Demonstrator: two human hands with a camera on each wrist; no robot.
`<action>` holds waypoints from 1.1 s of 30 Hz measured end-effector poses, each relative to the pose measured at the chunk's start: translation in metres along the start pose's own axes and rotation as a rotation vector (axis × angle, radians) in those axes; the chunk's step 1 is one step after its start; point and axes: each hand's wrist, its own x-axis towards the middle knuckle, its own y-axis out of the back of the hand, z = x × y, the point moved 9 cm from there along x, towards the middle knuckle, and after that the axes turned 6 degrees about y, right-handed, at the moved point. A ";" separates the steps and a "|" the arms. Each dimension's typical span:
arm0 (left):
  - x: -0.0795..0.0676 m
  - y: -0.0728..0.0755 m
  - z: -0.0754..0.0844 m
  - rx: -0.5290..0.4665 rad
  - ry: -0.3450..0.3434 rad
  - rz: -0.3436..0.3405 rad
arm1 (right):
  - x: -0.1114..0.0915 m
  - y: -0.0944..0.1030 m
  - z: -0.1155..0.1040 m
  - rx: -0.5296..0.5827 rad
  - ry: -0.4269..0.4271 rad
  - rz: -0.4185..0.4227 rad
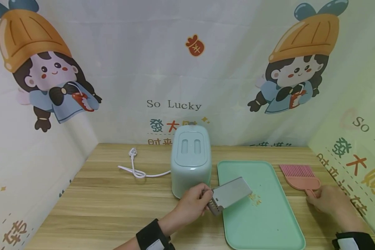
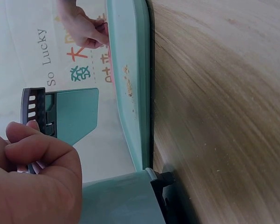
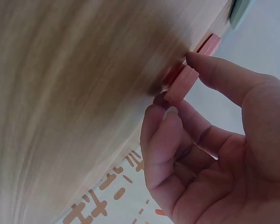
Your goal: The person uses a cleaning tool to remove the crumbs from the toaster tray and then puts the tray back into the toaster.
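Note:
My left hand (image 1: 190,201) pinches the dark vented end of a toaster's crumb tray (image 1: 234,192). Its flat metal plate slants out over the green serving tray (image 1: 268,225), where yellowish crumbs (image 1: 254,199) lie near the plate's far end. In the left wrist view, the slotted end of the crumb tray (image 2: 32,109) shows above my curled fingers (image 2: 46,149). My right hand (image 1: 331,203) grips the handle end of a pink brush (image 1: 303,182) low at the table, bristles pointing away. The right wrist view has thumb and fingers on either side of the pink handle (image 3: 182,86).
A pale green two-slot toaster (image 1: 190,173) stands just behind my left hand, left of the serving tray. Its white cord (image 1: 139,173) lies looped on the wooden table (image 1: 112,208), with the plug at the back. Printed cloth walls (image 1: 231,86) border the table behind and at the sides.

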 end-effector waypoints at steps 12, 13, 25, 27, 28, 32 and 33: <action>0.001 0.000 -0.003 -0.014 0.003 0.002 | 0.000 0.000 0.003 0.015 0.012 -0.007; 0.001 -0.001 -0.002 -0.013 0.002 0.003 | 0.000 0.001 0.002 0.017 0.010 -0.016; -0.005 0.000 0.010 -0.015 -0.001 0.024 | -0.017 0.027 -0.091 0.502 0.194 0.090; -0.005 0.000 0.008 -0.025 -0.002 0.028 | -0.022 0.017 -0.110 0.653 0.192 0.023; -0.004 0.000 0.007 -0.031 -0.003 0.030 | -0.025 0.010 -0.119 0.718 0.183 -0.023; -0.004 0.000 0.007 -0.050 -0.013 0.038 | -0.035 -0.021 -0.150 0.895 0.125 -0.212; -0.004 0.000 0.007 -0.058 -0.015 0.039 | -0.037 -0.028 -0.158 0.934 0.120 -0.256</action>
